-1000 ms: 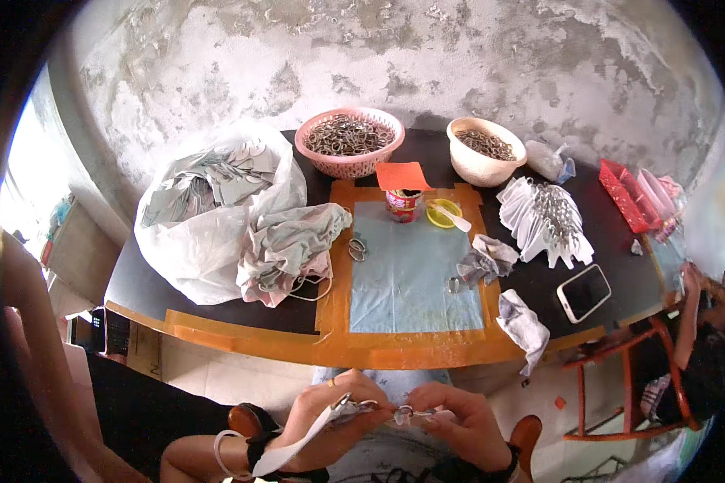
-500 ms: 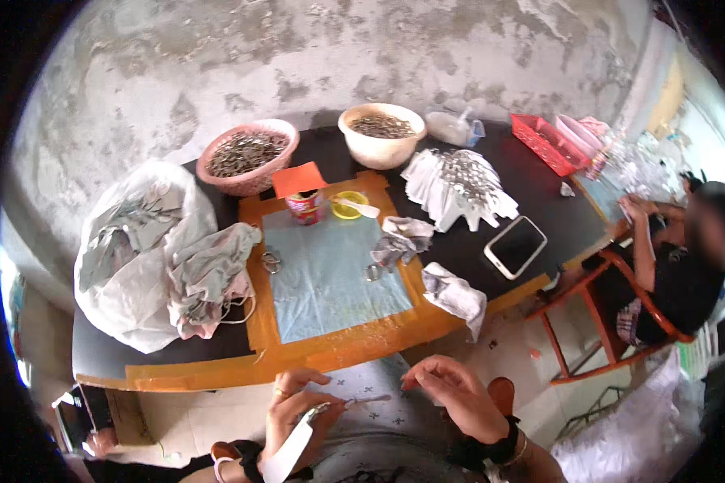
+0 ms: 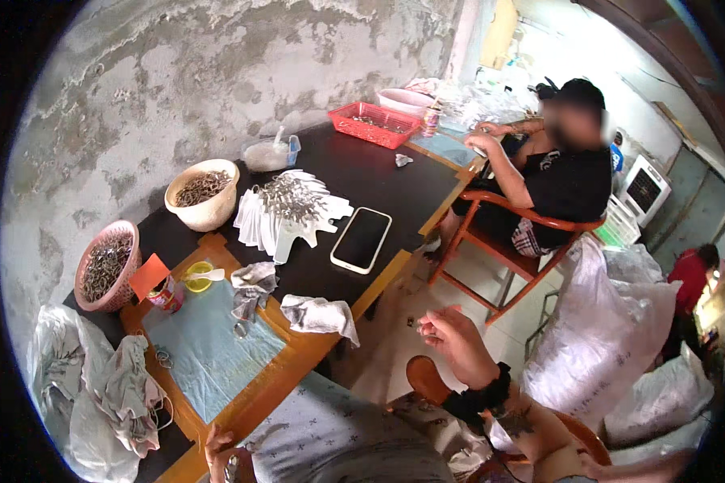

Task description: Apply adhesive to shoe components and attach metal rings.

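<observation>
My right hand (image 3: 457, 342) is raised off the table's right front edge, fingers closed in a pinch. A small dark, shiny piece (image 3: 412, 322) pokes out at its fingertips, too small to name. At the lower edge, my left hand (image 3: 220, 452) is by the table's front corner, mostly cut off by the picture's rim. Its fingers are curled beside something silvery that I cannot make out. Between my arms lies patterned grey fabric (image 3: 330, 427) over my lap. Nearest on the table is a light-blue sheet (image 3: 217, 346) framed in brown tape, with metal rings (image 3: 163, 358) at its left.
Behind are a pink basket (image 3: 84, 298) and cream bowl (image 3: 229, 197) of metal pieces, a red can (image 3: 167, 302), fanned white strips (image 3: 258, 229), a phone (image 3: 362, 240), grey cloths (image 3: 318, 315) and a red tray (image 3: 336, 122). A seated person (image 3: 572, 185) works at right; large white sacks (image 3: 588, 346) stand beyond.
The view has swung right, so the table sits further left. My hands have parted: the right is out to the right, the left low at the rim. The white strip in my left hand no longer shows.
</observation>
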Tool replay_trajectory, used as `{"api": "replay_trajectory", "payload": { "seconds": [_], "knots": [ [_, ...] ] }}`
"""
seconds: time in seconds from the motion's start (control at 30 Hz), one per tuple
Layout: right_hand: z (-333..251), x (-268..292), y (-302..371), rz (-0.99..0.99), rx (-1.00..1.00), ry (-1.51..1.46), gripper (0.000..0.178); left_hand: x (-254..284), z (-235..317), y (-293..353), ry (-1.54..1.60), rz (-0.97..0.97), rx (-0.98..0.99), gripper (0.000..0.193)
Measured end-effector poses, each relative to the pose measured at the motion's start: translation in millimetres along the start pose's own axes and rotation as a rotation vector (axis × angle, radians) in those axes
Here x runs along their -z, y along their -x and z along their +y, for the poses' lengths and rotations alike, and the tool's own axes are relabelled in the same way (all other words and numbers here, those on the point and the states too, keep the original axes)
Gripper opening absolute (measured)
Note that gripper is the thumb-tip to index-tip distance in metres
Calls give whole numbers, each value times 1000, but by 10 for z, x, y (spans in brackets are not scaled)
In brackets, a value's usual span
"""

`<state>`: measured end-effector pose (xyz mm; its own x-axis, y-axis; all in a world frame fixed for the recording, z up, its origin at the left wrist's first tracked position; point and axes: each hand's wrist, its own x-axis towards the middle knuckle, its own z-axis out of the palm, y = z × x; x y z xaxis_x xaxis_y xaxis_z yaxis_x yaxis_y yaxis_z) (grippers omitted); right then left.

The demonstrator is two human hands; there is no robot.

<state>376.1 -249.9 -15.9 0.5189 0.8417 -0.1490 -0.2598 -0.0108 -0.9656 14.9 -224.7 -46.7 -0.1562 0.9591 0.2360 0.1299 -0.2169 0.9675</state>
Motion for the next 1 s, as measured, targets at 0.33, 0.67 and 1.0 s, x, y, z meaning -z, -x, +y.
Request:
{"api": "replay_trajectory", "payload": {
  "seconds": [0.33, 0.67, 1.0],
  "knots": [
    [-150, 128, 113, -158, -11, 290, 22, 54, -127, -26, -83, -26, -77, 6],
    [-88, 272, 119, -337, 13, 668, 19, 377, -882, -153, -175, -77, -209, 5],
    [387, 562, 78, -195, 28, 820, 26, 167, -593, -83, -304, -24, -305, 9]
  ]
}}
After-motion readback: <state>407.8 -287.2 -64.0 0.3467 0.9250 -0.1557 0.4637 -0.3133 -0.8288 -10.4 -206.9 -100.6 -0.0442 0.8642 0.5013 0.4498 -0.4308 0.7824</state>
